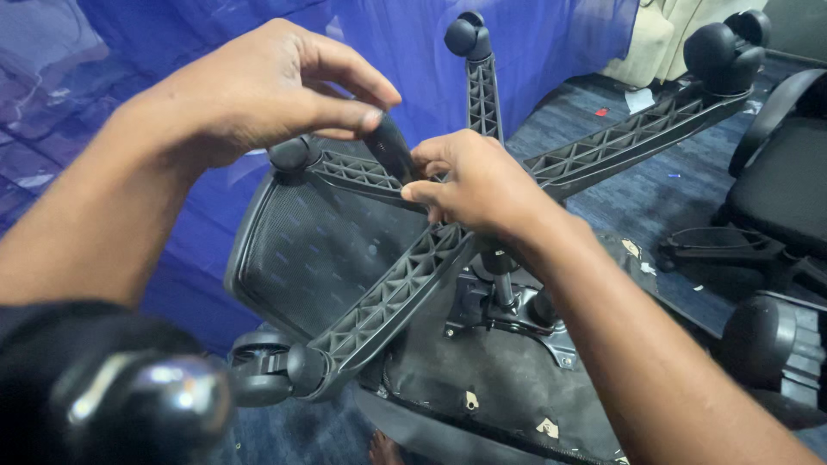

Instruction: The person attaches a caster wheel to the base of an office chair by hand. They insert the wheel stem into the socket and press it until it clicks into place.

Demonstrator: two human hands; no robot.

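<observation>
An office chair lies upside down below me, its black star-shaped base [392, 297] pointing up, ribbed arms spreading out with black casters [725, 52] at the tips. My left hand [267, 86] pinches a small black oblong part [389, 146] between thumb and fingers, above the hub. My right hand [478, 185] grips the hub of the base, its fingertips touching the same black part. The gas column [501, 280] runs down from the hub to the seat's metal plate.
The chair's mesh backrest [319, 250] and seat underside [482, 379] lie beneath the base. A blue cloth [534, 43] hangs behind. Another black chair [780, 185] stands at right on dark blue carpet. A blurred shiny caster [146, 405] sits very close at lower left.
</observation>
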